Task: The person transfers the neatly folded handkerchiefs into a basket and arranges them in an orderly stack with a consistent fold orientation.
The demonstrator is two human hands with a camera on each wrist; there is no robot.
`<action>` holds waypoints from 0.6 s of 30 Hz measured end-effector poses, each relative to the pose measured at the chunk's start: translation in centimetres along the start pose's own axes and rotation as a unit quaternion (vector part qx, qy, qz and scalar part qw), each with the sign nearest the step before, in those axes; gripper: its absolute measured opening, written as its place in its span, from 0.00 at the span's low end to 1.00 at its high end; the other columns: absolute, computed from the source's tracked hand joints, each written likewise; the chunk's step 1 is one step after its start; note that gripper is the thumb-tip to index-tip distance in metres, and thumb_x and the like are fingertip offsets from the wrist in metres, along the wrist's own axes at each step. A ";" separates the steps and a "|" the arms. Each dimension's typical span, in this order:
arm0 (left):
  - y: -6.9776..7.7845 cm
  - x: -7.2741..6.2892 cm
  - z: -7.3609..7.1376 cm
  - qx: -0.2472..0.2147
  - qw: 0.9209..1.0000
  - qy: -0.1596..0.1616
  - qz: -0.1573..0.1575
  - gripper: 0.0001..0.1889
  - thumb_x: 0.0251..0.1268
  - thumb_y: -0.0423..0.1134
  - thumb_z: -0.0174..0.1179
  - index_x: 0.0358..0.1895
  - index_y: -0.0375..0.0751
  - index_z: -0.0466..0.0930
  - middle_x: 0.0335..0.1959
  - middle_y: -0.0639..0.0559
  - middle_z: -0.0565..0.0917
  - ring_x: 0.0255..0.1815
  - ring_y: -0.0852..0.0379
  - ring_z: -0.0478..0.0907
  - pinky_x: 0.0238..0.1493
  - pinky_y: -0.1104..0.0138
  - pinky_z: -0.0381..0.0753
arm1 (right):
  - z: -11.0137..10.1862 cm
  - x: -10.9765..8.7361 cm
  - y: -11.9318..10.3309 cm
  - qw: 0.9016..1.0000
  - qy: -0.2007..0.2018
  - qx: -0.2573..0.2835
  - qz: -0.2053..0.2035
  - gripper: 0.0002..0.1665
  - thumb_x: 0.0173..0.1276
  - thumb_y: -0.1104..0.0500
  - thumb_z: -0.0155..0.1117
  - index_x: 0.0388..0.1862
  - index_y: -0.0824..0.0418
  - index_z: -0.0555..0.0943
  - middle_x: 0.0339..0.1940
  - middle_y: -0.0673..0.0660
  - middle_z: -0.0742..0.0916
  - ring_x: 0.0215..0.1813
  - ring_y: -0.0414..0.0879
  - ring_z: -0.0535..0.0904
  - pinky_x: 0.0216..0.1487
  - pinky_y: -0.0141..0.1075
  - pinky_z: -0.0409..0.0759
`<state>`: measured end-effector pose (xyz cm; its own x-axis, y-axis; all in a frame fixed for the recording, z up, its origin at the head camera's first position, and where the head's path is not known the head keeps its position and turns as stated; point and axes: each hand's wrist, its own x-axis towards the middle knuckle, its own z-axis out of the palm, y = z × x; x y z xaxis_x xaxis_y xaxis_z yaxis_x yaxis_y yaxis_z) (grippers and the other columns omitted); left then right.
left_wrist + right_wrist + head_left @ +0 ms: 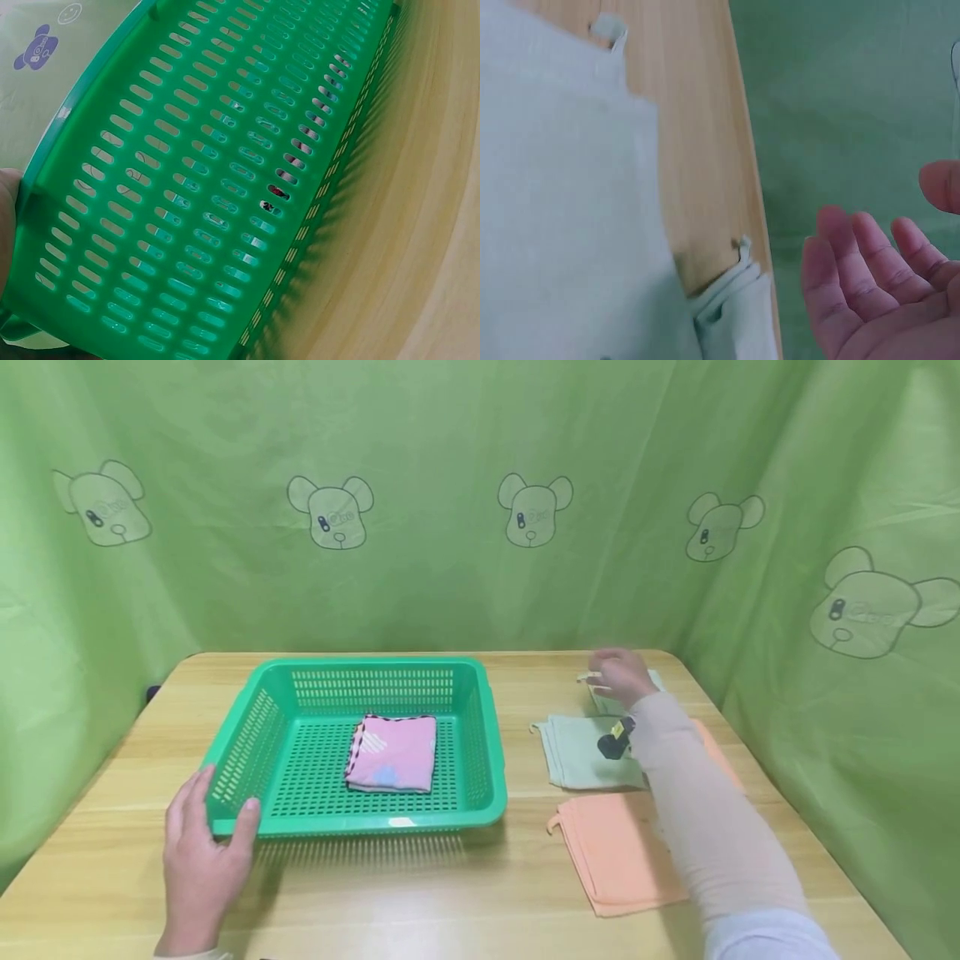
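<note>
My left hand [202, 856] rests at the front left corner of a green plastic basket [491, 752], thumb and fingers spread either side of the corner. In the left wrist view only a sliver of that hand shows beside the slotted wall. Inside the basket lies a folded pink cloth [397, 752] with a checked edge. At the far right of the table, my right hand [621, 675] is above a folded pale green cloth [656, 679], partly covering it. The right wrist view shows this hand's fingers [847, 262] loosely extended, nothing between them and the thumb.
A second pale green folded cloth [577, 752] lies nearer, partly under the right forearm. In front is a folded orange cloth [622, 856]; another orange cloth [718, 753] shows behind the forearm. A green curtain [480, 585] surrounds the wooden table [405, 902].
</note>
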<state>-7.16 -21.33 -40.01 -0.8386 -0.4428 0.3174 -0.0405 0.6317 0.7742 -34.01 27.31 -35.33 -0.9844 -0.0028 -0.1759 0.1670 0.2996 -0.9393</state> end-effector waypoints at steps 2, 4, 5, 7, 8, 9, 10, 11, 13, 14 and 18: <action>0.0 0.0 0.0 0.000 1.000 0.001 0.002 0.36 0.67 0.45 0.58 0.76 0.45 0.54 0.74 0.39 0.55 0.70 0.31 0.55 0.62 0.28 0.53 | -0.5 0.1 0.4 1.000 0.012 0.000 0.002 0.30 0.71 0.66 0.47 0.71 0.71 0.60 0.68 0.69 0.68 0.64 0.63 0.70 0.65 0.46 0.72; 0.1 0.1 0.0 -0.001 1.000 -0.001 0.002 0.36 0.68 0.45 0.58 0.76 0.45 0.54 0.75 0.39 0.55 0.70 0.31 0.55 0.62 0.28 0.54 | -1.1 0.2 0.8 1.000 0.021 -0.006 0.005 0.30 0.70 0.66 0.46 0.71 0.71 0.61 0.69 0.69 0.68 0.64 0.63 0.70 0.65 0.46 0.73; 0.1 0.1 0.1 -0.001 1.000 -0.003 0.002 0.36 0.68 0.45 0.58 0.76 0.45 0.54 0.75 0.39 0.55 0.70 0.31 0.55 0.61 0.28 0.54 | -1.4 0.3 1.1 1.000 0.027 -0.010 0.006 0.30 0.70 0.66 0.46 0.71 0.71 0.61 0.69 0.69 0.68 0.64 0.63 0.70 0.64 0.45 0.73; 0.1 0.2 0.1 -0.001 1.000 -0.007 0.001 0.37 0.68 0.46 0.58 0.76 0.45 0.53 0.75 0.40 0.54 0.70 0.30 0.56 0.60 0.27 0.55 | -2.1 0.5 1.6 0.999 0.039 -0.019 0.008 0.30 0.69 0.66 0.45 0.71 0.71 0.62 0.69 0.69 0.68 0.64 0.63 0.70 0.63 0.44 0.74; 0.2 0.2 0.2 0.000 1.000 -0.010 -0.002 0.37 0.68 0.46 0.57 0.77 0.46 0.53 0.75 0.40 0.54 0.70 0.30 0.56 0.60 0.26 0.55 | -2.4 0.6 1.9 0.999 0.046 -0.025 0.009 0.31 0.69 0.66 0.46 0.71 0.71 0.62 0.69 0.69 0.68 0.64 0.63 0.71 0.63 0.44 0.75; 0.1 0.2 0.2 0.000 1.000 -0.012 -0.004 0.37 0.68 0.46 0.57 0.77 0.46 0.53 0.75 0.40 0.53 0.70 0.29 0.55 0.59 0.26 0.55 | -2.8 0.7 2.2 0.998 0.053 -0.032 0.010 0.31 0.69 0.66 0.46 0.71 0.70 0.62 0.69 0.69 0.69 0.64 0.63 0.71 0.62 0.43 0.76; 0.1 0.2 0.2 0.000 1.000 -0.014 -0.006 0.37 0.68 0.46 0.57 0.77 0.46 0.52 0.75 0.40 0.53 0.69 0.29 0.55 0.59 0.26 0.55 | -3.1 0.8 2.5 0.997 0.059 -0.044 0.011 0.31 0.69 0.65 0.46 0.71 0.70 0.62 0.69 0.69 0.69 0.64 0.62 0.72 0.60 0.42 0.77; 0.1 0.2 0.2 0.001 1.000 -0.016 -0.009 0.37 0.69 0.47 0.57 0.77 0.46 0.52 0.75 0.40 0.53 0.69 0.29 0.55 0.59 0.26 0.55 | -3.4 1.0 2.8 0.996 0.066 -0.054 0.014 0.30 0.70 0.64 0.47 0.71 0.70 0.62 0.68 0.69 0.69 0.63 0.62 0.72 0.59 0.41 0.78; 0.1 0.2 0.2 0.001 1.000 -0.018 -0.015 0.37 0.69 0.47 0.56 0.77 0.47 0.51 0.75 0.40 0.52 0.69 0.28 0.55 0.59 0.25 0.54 | -4.0 1.4 3.3 0.994 0.078 -0.071 0.021 0.30 0.71 0.61 0.49 0.71 0.69 0.63 0.68 0.69 0.70 0.62 0.61 0.73 0.57 0.39 0.79; 0.0 0.1 0.2 0.000 1.000 -0.018 -0.016 0.37 0.69 0.47 0.56 0.77 0.47 0.51 0.76 0.41 0.52 0.70 0.28 0.55 0.59 0.25 0.54 | -4.2 1.5 3.5 0.993 0.084 -0.079 0.025 0.31 0.71 0.60 0.50 0.71 0.69 0.63 0.68 0.69 0.70 0.62 0.61 0.73 0.56 0.40 0.80; -0.1 0.1 -0.1 -0.002 1.000 -0.009 -0.013 0.36 0.69 0.46 0.57 0.77 0.47 0.53 0.75 0.41 0.53 0.70 0.28 0.55 0.59 0.25 0.54 | -4.9 2.1 4.3 0.991 0.097 -0.086 0.038 0.32 0.71 0.57 0.52 0.70 0.70 0.63 0.68 0.70 0.70 0.62 0.61 0.74 0.57 0.42 0.79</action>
<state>-7.17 -21.44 -40.03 -0.8471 -0.4472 0.2871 -0.0601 0.6174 0.7843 -35.60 33.31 -38.28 -0.9641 0.2043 -0.1697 0.2465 0.4501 -0.8583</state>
